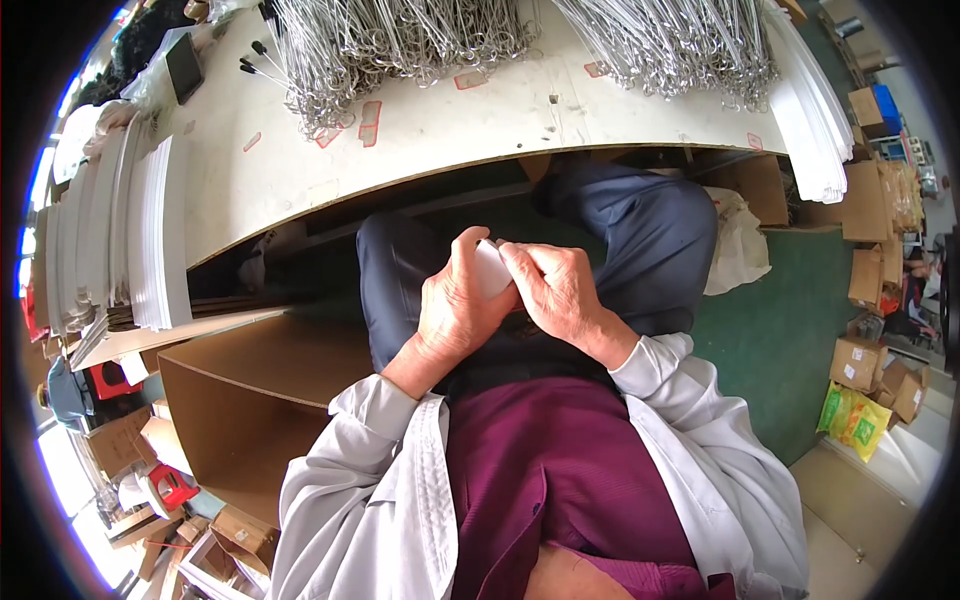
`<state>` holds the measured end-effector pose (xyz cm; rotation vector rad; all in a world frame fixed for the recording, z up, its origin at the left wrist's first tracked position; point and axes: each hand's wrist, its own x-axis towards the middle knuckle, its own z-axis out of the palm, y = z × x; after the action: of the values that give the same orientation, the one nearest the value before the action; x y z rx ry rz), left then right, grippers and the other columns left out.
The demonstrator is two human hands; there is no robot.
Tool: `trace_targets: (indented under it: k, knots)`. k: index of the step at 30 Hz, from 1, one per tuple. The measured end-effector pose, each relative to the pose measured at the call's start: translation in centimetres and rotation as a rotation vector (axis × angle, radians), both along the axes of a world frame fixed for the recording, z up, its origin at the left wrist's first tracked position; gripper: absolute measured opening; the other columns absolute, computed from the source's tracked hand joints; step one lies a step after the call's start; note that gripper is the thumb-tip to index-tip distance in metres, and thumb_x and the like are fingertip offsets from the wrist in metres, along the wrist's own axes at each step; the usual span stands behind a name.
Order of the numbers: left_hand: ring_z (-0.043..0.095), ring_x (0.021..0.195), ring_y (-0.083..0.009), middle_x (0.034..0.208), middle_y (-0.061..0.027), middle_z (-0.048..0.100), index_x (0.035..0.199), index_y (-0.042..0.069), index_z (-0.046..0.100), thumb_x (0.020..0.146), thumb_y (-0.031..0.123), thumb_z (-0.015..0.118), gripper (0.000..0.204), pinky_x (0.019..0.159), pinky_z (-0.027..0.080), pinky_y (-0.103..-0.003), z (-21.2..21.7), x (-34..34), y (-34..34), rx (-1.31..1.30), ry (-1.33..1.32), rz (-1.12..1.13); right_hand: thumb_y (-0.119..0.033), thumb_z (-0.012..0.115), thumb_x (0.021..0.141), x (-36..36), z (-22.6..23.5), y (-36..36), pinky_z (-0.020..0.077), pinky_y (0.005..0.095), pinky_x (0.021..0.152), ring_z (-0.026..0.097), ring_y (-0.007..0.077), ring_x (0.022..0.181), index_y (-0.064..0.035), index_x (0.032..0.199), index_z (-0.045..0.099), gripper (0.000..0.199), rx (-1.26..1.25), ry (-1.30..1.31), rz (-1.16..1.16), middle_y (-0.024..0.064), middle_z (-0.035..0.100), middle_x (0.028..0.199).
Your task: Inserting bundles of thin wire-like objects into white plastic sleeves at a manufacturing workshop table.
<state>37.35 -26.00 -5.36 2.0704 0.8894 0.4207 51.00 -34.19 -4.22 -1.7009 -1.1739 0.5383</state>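
Note:
A small white object (491, 268), smooth and flat-sided, is held between my hands above my lap; its kind does not show. My left hand (455, 305) wraps around it, with the thumb and fingers on its far side. The fingers of my right hand (556, 288) press together on its right edge, near the top. Part of the object is hidden by my palms and fingers. Beyond my knees, on the white worktable (440, 130), lie large bundles of thin metal rods with looped ends (400, 45).
Another rod bundle (690, 50) lies at the far right. Long white folded pieces stand stacked at the left (160, 235) and right (812, 130) table ends. A dark phone-like slab (184, 68) rests at the far left. A large open cardboard box (250, 400) stands beside my left knee.

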Motion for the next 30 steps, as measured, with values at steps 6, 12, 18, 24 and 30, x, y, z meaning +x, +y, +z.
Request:
trace_targets:
  k: [6,12,18,24,30]
  knots:
    - [0.074,0.089,-0.0407,0.099,-0.0231,0.072,0.137,0.002,0.039,0.072,0.025,0.09,0.085,0.075,0.061,-0.046,-0.5,-0.1,0.2,0.054,0.052,-0.009,-0.012,0.068,0.099,0.4,-0.2,0.5,0.0541,0.0297,0.06,0.068,0.0079,0.073,0.0062,0.104,0.073,0.02,-0.15,0.329,0.034,0.0125,0.076,0.082]
    - [0.074,0.09,-0.0394,0.101,-0.0227,0.072,0.135,0.002,0.044,0.073,0.029,0.09,0.082,0.075,0.061,-0.046,-0.6,0.1,0.2,0.11,0.057,0.033,-0.005,0.071,0.095,-0.5,-1.7,1.4,0.0583,0.0267,0.063,0.07,0.0099,0.073,0.0053,0.1,0.069,0.012,-0.1,0.507,-0.056,0.01,0.075,0.085]
    - [0.073,0.093,-0.0419,0.105,-0.023,0.072,0.126,0.002,0.056,0.077,0.024,0.085,0.062,0.077,0.061,-0.046,-0.5,0.2,0.0,0.148,0.008,0.074,-0.009,0.073,0.094,0.8,-0.9,1.2,0.0546,0.0265,0.055,0.068,0.0096,0.064,0.0049,0.095,0.07,0.015,-0.201,0.652,-0.083,0.0099,0.074,0.079]
    - [0.072,0.082,-0.0399,0.092,-0.0178,0.07,0.111,0.001,0.058,0.077,0.022,0.083,0.048,0.071,0.061,-0.047,-0.2,-0.6,0.0,0.212,0.051,-0.002,-0.013,0.072,0.096,1.9,-1.1,1.3,0.0462,0.0241,0.041,0.058,0.0069,0.049,0.0051,0.091,0.069,0.019,-0.194,0.717,-0.092,0.007,0.069,0.071]
    - [0.072,0.08,-0.0379,0.09,-0.0174,0.069,0.113,0.001,0.057,0.075,0.018,0.084,0.049,0.067,0.061,-0.044,-0.6,-1.3,0.1,0.241,0.018,-0.029,-0.015,0.074,0.096,1.8,-1.3,1.2,0.045,0.0241,0.04,0.057,0.0065,0.048,0.0049,0.086,0.067,0.023,-0.177,0.775,-0.09,0.0067,0.068,0.069]
